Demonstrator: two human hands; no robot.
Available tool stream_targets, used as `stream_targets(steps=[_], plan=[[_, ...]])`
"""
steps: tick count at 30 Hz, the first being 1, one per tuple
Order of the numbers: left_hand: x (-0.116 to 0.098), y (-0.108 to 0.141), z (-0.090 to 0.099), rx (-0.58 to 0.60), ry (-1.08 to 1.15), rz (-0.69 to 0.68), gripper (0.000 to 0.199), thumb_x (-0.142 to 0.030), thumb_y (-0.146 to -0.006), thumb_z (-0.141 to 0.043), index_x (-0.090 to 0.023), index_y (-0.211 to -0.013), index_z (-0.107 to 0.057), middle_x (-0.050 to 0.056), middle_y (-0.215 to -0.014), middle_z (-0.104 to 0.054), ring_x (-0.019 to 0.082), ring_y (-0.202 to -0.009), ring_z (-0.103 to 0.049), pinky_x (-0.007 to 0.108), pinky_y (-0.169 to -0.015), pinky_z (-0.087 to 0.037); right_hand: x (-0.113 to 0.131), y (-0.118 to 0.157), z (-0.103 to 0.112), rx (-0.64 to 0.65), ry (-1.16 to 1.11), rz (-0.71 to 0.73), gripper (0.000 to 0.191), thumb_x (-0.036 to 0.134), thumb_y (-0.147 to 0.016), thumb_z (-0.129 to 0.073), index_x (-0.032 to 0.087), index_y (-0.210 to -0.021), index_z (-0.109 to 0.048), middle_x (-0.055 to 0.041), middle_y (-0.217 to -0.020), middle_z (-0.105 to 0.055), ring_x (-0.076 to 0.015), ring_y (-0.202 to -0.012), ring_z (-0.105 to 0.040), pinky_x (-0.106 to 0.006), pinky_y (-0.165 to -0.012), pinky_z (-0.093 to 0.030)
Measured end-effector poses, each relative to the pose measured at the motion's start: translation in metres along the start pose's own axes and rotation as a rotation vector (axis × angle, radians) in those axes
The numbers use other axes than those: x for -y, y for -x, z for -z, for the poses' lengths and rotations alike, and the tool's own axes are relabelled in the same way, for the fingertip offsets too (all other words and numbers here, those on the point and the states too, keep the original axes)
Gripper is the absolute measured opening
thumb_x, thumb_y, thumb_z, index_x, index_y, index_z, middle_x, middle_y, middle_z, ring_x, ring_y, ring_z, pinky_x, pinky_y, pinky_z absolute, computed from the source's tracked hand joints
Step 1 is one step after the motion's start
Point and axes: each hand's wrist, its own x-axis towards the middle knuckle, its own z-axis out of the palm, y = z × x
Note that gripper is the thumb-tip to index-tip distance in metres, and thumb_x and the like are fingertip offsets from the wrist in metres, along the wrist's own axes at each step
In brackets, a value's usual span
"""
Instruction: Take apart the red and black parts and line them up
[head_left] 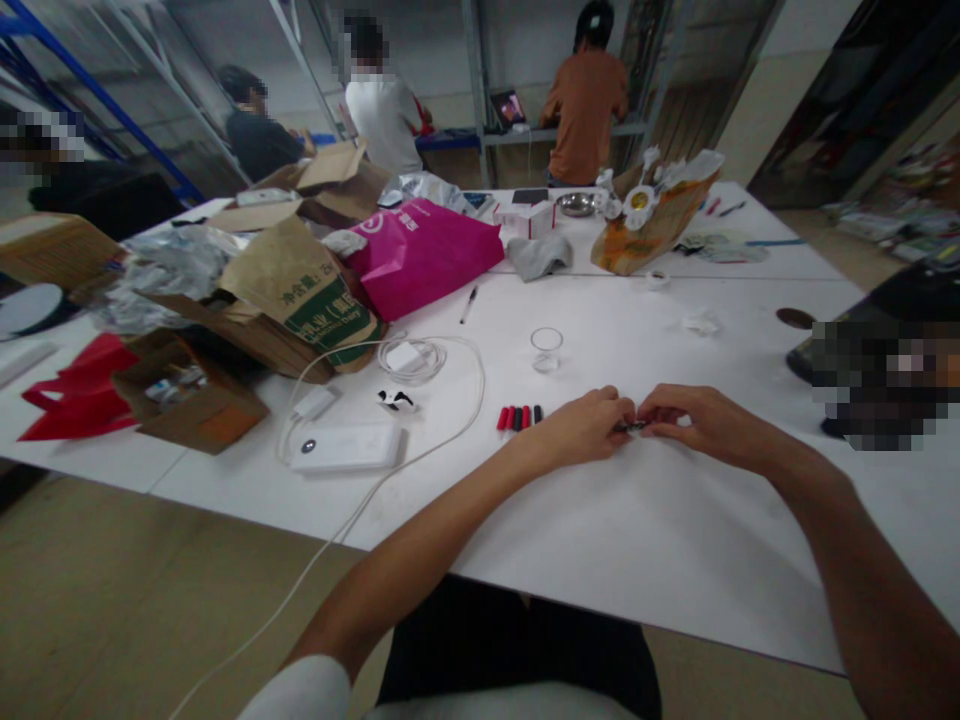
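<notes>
Over the white table my left hand [592,425] and my right hand [686,420] meet, fingertips pinched on a small dark object [636,427] between them, too small to name. Both hands are closed. Just left of my left hand lies a short row of several red and black cylinders [517,417]. Beyond the hands, a clear round piece [546,362] sits by a thin ring [546,339].
To the left are a white power bank [349,447], a looped white cable [480,375], a black-and-white figure [396,401] and a cardboard box [202,410]. Farther back stand a pink bag [427,255] and paper bags. A black bag [877,320] is at the right; several people are behind.
</notes>
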Motion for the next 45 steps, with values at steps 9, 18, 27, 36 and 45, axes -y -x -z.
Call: stream_targets(steps=[9,18,27,36,45], plan=[[0.000,0.003,0.007,-0.018,0.036,-0.011,0.020,-0.023,-0.104,-0.066,-0.016,-0.123,-0.069,0.012,-0.124,-0.066,0.023,-0.110,-0.068,0.036,-0.100,-0.055,-0.001,0.000,0.001,0.006,0.014,0.002,0.038,0.061,-0.096,-0.071,0.026,-0.105,-0.080,-0.0089,-0.106,-0.081,-0.0289,-0.095,-0.075,-0.046,-0.090,-0.059],[0.050,0.060,0.078,-0.583,0.559,0.090,0.037,-0.054,-0.100,-0.076,-0.018,-0.095,-0.077,0.004,-0.087,-0.071,0.014,-0.076,-0.059,0.027,-0.071,-0.046,-0.028,0.005,0.018,-0.319,-0.137,-0.155,0.053,0.076,-0.088,-0.079,0.025,-0.105,-0.080,-0.0090,-0.105,-0.082,-0.0280,-0.092,-0.075,-0.045,-0.089,-0.061],[0.096,0.090,0.094,-1.020,1.406,0.336,0.046,-0.051,-0.095,-0.084,-0.020,-0.076,-0.056,-0.009,-0.062,-0.036,0.006,-0.050,-0.032,0.022,-0.049,-0.032,-0.021,-0.017,-0.009,-0.778,-0.631,-0.205,0.053,0.069,-0.091,-0.082,0.023,-0.074,-0.061,0.0004,-0.066,-0.056,-0.0144,-0.059,-0.051,-0.032,-0.055,-0.038],[0.085,0.084,0.064,-0.795,0.969,0.279,0.047,-0.059,-0.095,-0.078,-0.018,-0.079,-0.064,-0.002,-0.074,-0.055,0.009,-0.063,-0.045,0.025,-0.060,-0.034,-0.023,-0.028,-0.021,-0.868,-0.944,-0.193,0.052,0.053,-0.082,-0.096,0.021,-0.066,-0.058,0.0027,-0.063,-0.043,-0.0109,-0.056,-0.042,-0.030,-0.048,-0.034],[0.066,0.089,0.044,-0.257,0.121,0.121,0.027,-0.039,-0.093,-0.080,-0.020,-0.111,-0.076,0.011,-0.114,-0.073,0.026,-0.110,-0.065,0.043,-0.105,-0.050,-0.017,-0.028,-0.019,-0.903,-0.971,-0.198,0.050,0.048,-0.087,-0.094,0.021,-0.067,-0.056,0.0036,-0.062,-0.043,-0.0099,-0.056,-0.041,-0.027,-0.048,-0.034]])
